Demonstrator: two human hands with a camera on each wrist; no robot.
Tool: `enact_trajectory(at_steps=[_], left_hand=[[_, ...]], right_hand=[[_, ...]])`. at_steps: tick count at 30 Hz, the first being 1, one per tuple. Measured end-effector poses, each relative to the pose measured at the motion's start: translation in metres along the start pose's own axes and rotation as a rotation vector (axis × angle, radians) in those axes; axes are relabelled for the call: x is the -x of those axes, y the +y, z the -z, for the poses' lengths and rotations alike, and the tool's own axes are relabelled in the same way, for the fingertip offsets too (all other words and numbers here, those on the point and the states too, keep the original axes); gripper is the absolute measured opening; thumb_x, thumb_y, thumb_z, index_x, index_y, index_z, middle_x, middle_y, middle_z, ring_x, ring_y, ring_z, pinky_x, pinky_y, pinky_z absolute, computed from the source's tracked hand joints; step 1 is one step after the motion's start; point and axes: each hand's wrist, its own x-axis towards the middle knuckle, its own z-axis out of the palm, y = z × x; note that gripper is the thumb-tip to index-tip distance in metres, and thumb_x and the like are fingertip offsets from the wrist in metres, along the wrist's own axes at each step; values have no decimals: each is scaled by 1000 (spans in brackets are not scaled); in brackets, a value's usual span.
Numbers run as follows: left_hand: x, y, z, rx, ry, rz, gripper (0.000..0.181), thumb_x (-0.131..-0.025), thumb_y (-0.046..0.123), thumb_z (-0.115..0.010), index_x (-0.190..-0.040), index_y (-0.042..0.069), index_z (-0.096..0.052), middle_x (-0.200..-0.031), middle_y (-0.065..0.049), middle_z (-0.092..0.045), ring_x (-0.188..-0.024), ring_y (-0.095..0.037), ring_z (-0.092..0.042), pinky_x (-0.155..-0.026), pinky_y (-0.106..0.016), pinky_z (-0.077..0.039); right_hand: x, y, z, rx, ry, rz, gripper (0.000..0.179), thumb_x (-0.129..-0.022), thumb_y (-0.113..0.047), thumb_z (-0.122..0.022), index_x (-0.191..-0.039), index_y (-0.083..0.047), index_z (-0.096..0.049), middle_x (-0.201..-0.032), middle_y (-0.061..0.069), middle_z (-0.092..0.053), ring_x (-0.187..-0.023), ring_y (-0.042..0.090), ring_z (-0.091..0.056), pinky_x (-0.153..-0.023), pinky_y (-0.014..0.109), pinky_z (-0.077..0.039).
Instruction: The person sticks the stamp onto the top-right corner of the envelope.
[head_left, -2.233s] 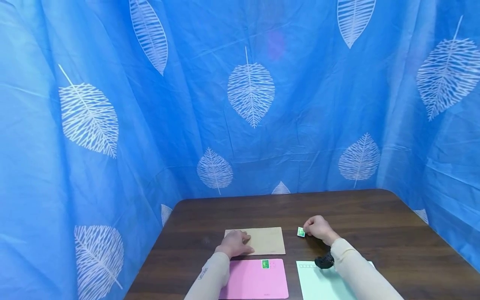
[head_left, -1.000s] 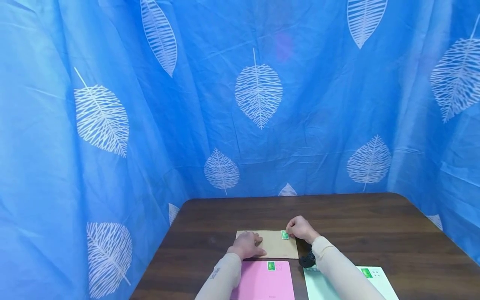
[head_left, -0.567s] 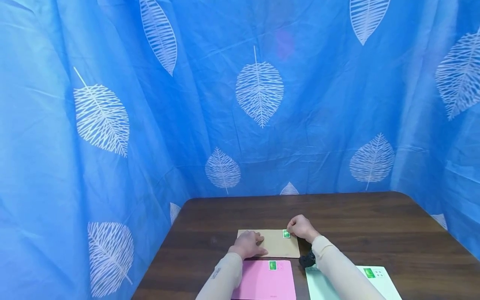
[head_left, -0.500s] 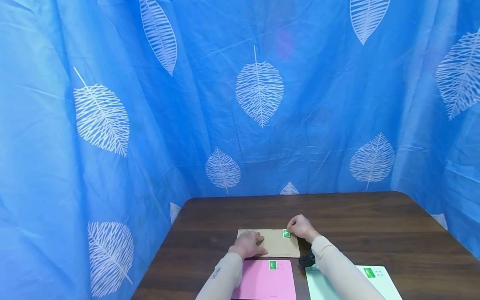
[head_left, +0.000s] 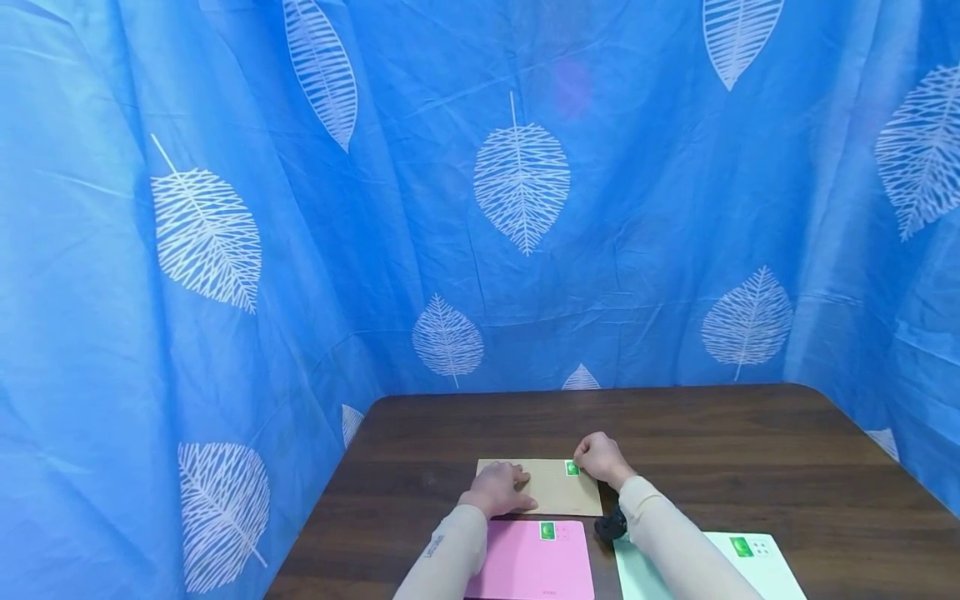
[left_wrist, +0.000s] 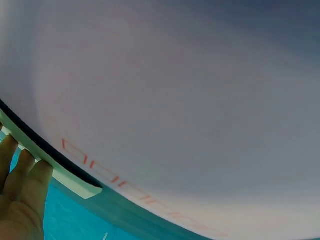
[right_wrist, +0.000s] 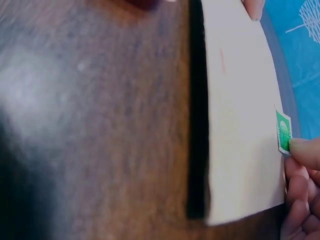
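Note:
A tan envelope (head_left: 555, 497) lies flat toward the middle of the table. My left hand (head_left: 498, 490) rests on its left part with the fingers spread. At the envelope's top right corner, my right hand (head_left: 600, 457) pinches a small green stamp (head_left: 572, 468). Seen from the right wrist, the thumb presses the edge of the stamp (right_wrist: 284, 131), which lies against the envelope (right_wrist: 245, 110); the other fingers curl behind. In the left wrist view the left-hand fingers (left_wrist: 37, 185) touch the far envelope, beyond a large pale surface with red boxes.
Nearer me lies a pink envelope (head_left: 528, 567) bearing a green stamp (head_left: 547, 531). To its right is a mint green envelope (head_left: 750, 567), also stamped and partly covered by my right sleeve. A black wrist device (head_left: 611, 525) hangs under that wrist. Blue leaf-patterned cloth (head_left: 517, 317) surrounds the table.
Since the earliest frame, my right hand has carried the stamp left from beside the tan envelope onto its top right corner. Over the last half second both hands have barely moved.

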Motion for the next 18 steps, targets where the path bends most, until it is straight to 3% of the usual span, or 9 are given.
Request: enact_trajectory(at_steps=[9, 18], left_hand=[[-1, -1, -2, -9, 6, -10, 53, -80, 39, -83, -126, 16, -72, -137, -6, -65, -131, -30, -57, -109, -46, -46], [-2, -3, -5, 3, 3, 6, 52, -80, 39, -83, -126, 17, -72, -137, -6, -65, -132, -29, -57, -109, -47, -47]], right_hand=[[-2, 3, 3, 7, 5, 19, 14, -88, 0, -67, -74, -1, -69, -76, 6, -66, -70, 19, -56, -59, 28, -46], [1, -6, 8, 95, -48, 131, 16, -86, 3, -68, -72, -4, -69, -71, 3, -63, -66, 17, -52, -59, 27, -44]])
